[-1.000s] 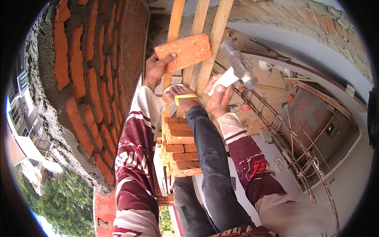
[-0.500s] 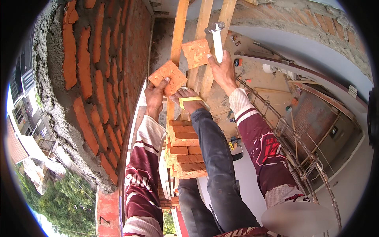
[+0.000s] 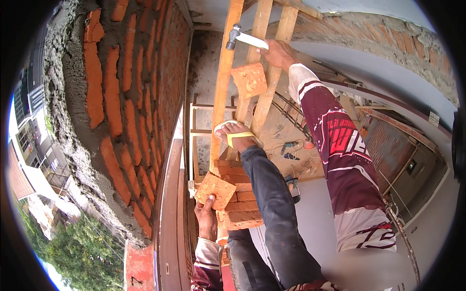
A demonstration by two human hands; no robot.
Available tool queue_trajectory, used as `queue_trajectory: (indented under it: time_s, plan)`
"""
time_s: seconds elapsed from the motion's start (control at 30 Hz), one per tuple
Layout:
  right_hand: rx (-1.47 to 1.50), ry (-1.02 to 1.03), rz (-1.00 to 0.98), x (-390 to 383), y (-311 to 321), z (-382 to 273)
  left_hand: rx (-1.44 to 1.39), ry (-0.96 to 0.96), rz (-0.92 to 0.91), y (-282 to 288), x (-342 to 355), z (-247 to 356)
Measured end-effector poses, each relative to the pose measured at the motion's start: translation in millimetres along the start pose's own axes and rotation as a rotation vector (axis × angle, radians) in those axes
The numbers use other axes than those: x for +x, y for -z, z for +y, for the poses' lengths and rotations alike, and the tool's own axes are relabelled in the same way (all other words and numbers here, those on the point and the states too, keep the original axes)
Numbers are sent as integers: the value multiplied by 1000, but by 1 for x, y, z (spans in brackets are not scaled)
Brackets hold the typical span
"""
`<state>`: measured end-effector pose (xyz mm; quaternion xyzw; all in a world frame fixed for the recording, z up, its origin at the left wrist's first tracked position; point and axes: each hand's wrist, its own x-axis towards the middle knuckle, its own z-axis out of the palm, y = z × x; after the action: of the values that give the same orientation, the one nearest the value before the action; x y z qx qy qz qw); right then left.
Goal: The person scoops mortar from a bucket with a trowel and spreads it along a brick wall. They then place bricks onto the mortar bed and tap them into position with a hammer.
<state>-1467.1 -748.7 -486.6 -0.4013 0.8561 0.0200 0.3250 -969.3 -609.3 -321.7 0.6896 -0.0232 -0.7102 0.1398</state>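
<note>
My right hand [image 3: 280,54] is wrapped round the white handle of a hammer [image 3: 250,40], whose dark head points left over the planks. Just below that hand, a broken orange brick piece [image 3: 249,80] lies on the wooden planks. Lower and to the left, my left hand [image 3: 207,220] grips another squarish brick piece [image 3: 216,190], thumb on its upper face. This piece is held beside and partly in front of a stack of orange bricks [image 3: 242,206]. The fingers under it are hidden.
Long wooden planks [image 3: 224,72] run away from me, my sandalled foot [image 3: 238,135] on them. A brick wall with mortar joints [image 3: 114,87] rises on the left. Far below lies a floor with tools and cables [image 3: 291,150]. Tied rods [image 3: 398,218] stand at the right.
My left hand has drawn back toward me with its brick piece, over by the stack. My right hand has moved farther away, and the hammer has swung from upright to pointing left.
</note>
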Motion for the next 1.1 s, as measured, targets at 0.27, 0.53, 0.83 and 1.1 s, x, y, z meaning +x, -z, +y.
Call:
queue_trajectory:
  time_s: [0.27, 0.53, 0.83, 1.1]
  plan:
    - [70, -157, 89, -48, 1, -36, -52, 18, 46, 9, -49, -9]
    - [871, 85, 330, -249, -8, -96, -143, -19, 97, 14, -137, -21]
    - [924, 845, 57, -445, 135, -270, -283, -52, 183, 78, -258, -53]
    - [119, 1621, 8, -616, 228, -510, -456, -189, 147, 144, -343, -76]
